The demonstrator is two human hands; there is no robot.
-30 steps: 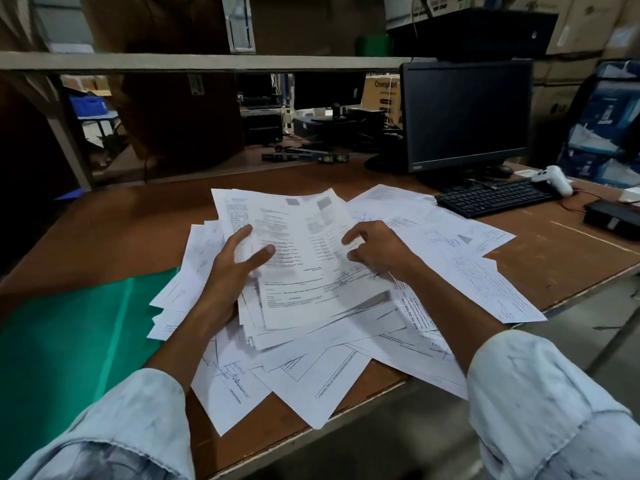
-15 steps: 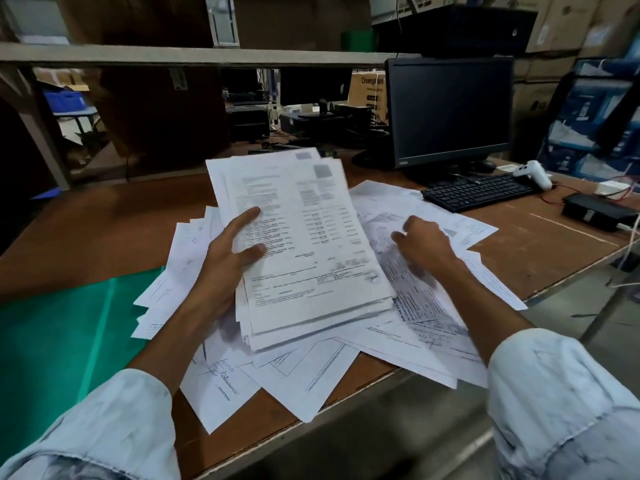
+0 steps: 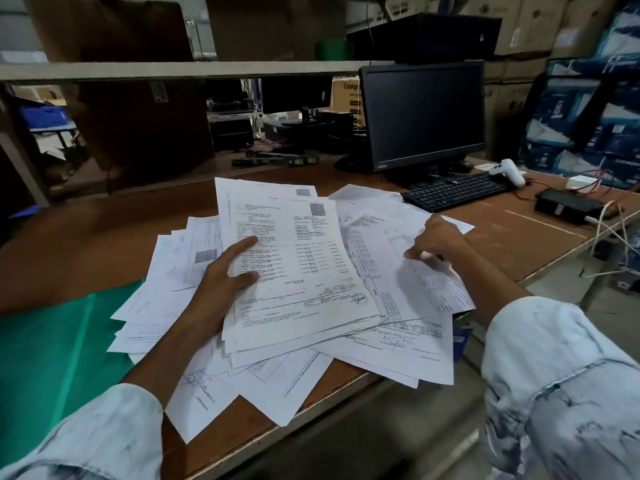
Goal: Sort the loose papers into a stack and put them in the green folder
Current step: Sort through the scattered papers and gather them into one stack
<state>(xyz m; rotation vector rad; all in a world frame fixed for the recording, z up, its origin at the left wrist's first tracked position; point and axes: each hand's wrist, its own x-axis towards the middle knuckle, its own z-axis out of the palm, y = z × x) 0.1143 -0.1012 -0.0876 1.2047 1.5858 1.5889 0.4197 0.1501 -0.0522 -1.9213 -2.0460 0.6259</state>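
My left hand (image 3: 221, 282) grips a stack of printed white sheets (image 3: 301, 268), lifted and tilted above the desk, thumb on top. My right hand (image 3: 438, 239) rests on a loose sheet (image 3: 429, 285) to the right of the stack, fingers pinching at its edge. More loose papers (image 3: 277, 379) lie scattered and overlapping under and around both hands, some hanging over the desk's front edge. The green folder (image 3: 59, 344) lies flat at the left, partly under the papers and my left sleeve.
A brown desk (image 3: 104, 244) carries a black monitor (image 3: 422, 112), a black keyboard (image 3: 453, 190), a white handheld device (image 3: 509, 171), and a black box (image 3: 568, 204) with cables at the right. A shelf (image 3: 173, 69) spans the back; cartons are stacked behind.
My left hand has raised the stack higher. My right hand left the stack and moved right onto a loose sheet, which has shifted toward the pile.
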